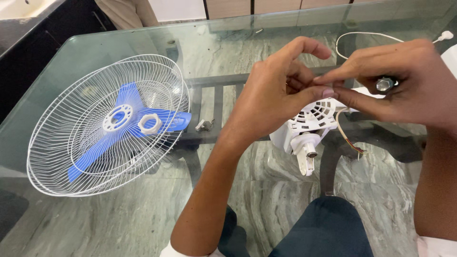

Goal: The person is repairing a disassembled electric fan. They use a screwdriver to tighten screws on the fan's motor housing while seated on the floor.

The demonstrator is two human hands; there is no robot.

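A glass table [143, 223] stands over a grey marble floor. On it lie a white wire fan guard [62, 157], blue fan blades [95, 154] and a white plastic nut [150, 123]. The left hand [276, 95] and the right hand [404, 81] meet above the white fan motor housing [309, 126]. The right fingers pinch a small metal bolt [384, 84]; the left fingertips touch them, half curled.
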